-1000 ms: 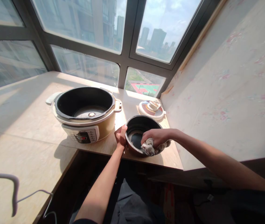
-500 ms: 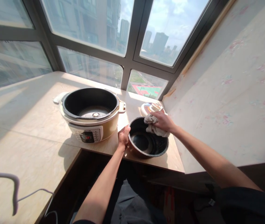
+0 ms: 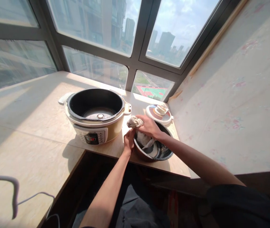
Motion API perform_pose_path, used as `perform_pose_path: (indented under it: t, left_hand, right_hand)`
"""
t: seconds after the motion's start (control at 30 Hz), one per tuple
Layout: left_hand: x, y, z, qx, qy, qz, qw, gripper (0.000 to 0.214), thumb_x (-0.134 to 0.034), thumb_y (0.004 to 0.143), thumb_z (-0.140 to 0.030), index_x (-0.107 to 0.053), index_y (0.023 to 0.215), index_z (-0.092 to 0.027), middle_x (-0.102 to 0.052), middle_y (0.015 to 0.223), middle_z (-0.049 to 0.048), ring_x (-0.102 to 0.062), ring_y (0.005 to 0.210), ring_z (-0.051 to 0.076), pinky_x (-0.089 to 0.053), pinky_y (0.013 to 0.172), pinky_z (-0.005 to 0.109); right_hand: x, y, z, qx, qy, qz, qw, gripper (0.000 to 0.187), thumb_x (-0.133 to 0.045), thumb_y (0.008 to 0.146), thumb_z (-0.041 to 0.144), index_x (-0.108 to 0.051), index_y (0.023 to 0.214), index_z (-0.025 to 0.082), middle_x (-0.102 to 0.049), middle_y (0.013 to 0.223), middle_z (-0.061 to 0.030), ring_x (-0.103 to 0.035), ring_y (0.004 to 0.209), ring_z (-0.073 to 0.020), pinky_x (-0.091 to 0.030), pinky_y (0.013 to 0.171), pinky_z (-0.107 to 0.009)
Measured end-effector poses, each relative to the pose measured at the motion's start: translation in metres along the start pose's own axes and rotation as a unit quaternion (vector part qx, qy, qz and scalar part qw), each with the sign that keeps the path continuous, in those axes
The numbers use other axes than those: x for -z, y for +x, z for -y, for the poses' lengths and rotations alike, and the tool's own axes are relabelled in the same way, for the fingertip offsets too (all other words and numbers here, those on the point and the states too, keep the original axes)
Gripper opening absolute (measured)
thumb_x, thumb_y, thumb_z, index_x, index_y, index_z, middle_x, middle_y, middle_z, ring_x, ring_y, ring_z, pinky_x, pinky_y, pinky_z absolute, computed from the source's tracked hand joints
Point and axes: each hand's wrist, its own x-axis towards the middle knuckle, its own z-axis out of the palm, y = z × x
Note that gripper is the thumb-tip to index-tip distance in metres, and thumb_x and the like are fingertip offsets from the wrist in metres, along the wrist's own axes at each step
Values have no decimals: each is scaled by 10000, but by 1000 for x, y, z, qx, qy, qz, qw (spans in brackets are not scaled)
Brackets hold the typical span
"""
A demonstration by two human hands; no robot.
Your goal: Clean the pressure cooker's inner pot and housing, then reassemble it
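Observation:
A dark inner pot (image 3: 160,148) rests on the ledge near its front edge. My left hand (image 3: 128,140) is closed on the pot's left rim. In my right hand (image 3: 150,126) is a bunched, pale cloth (image 3: 135,122), pressed at the pot's upper left rim, with part of it hanging down inside. My right hand and the cloth hide some of the rim. To the left stands an electric pressure cooker (image 3: 114,128) without its lid, black inside. Behind the pot lies a round lid (image 3: 152,110) with a pale handle.
The pale stone ledge (image 3: 37,133) runs along the windows and ends in a front edge over a dark gap. A floral-papered wall (image 3: 225,104) closes off the right side. At lower left a grey cable (image 3: 13,186) curls over the ledge.
My right hand has moved the cloth from the pot's far right rim to its left rim, beside my left hand. The lid behind shows more now. My left hand still holds the pot.

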Motion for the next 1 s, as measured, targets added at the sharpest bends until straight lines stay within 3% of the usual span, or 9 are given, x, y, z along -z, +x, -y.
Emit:
perform_pose_path:
  t: [0.23,0.4,0.57,0.67,0.77,0.83,0.93,1.0]
  left_hand:
    - [2,7,18,18,-2,-20,1000,352,-678,787,-495,-764,842,-158,-748,879,75,-693,977,268,-504,993,428]
    - [5,8,17,26,10,-18,999,361,-699,760,-482,-786,861,-146,-765,928,89,-697,1001,273,-495,1000,426]
    - [2,8,13,25,12,-22,999,406,-671,751,-498,-785,884,-132,-761,918,92,-697,957,259,-514,942,399]
    - [1,8,13,25,21,-24,999,425,-655,765,-502,-778,903,-120,-756,912,95,-694,954,259,-515,923,381]
    - [2,6,11,29,36,-21,999,426,-657,775,-505,-773,911,-118,-753,917,96,-685,964,263,-510,916,372]
    - [4,5,7,33,47,-11,998,434,-652,783,-518,-769,928,-126,-752,941,93,-678,962,256,-506,914,365]
    - [10,9,-4,36,104,22,994,432,-620,797,-538,-752,894,-139,-745,939,84,-664,941,245,-494,919,356]
    - [15,14,-15,36,169,47,984,416,-590,805,-531,-735,861,-145,-741,930,81,-655,949,251,-487,930,358]
  right_hand:
    - [12,8,-13,-19,-177,-33,983,426,-566,936,385,-606,1323,214,-605,1225,-132,-580,1092,-291,-466,843,-327]
    - [36,-3,-48,-80,-285,-36,955,449,-522,923,237,-587,1366,232,-576,1324,-162,-568,1159,-319,-475,841,-364]
    - [73,-43,-82,-193,-246,-1,950,377,-577,897,388,-698,1231,263,-679,1169,-132,-652,945,-294,-455,722,-331]
    - [94,-69,-101,-210,-192,-8,958,364,-609,828,356,-748,1152,267,-737,1028,-91,-662,905,-275,-439,711,-310]
    - [112,-93,-119,-228,-99,-115,962,475,-640,739,323,-748,1196,247,-755,1030,-68,-666,949,-278,-454,757,-313]
    - [118,-109,-127,-239,6,-211,948,523,-681,686,363,-747,1182,211,-754,989,-63,-671,931,-278,-476,767,-325]
    - [114,-136,-132,-215,142,-364,895,530,-736,635,449,-741,1075,154,-732,898,-67,-667,819,-257,-514,730,-349]
    - [105,-155,-134,-182,117,-492,843,506,-750,648,467,-728,1030,136,-724,913,-83,-666,811,-253,-537,753,-378]
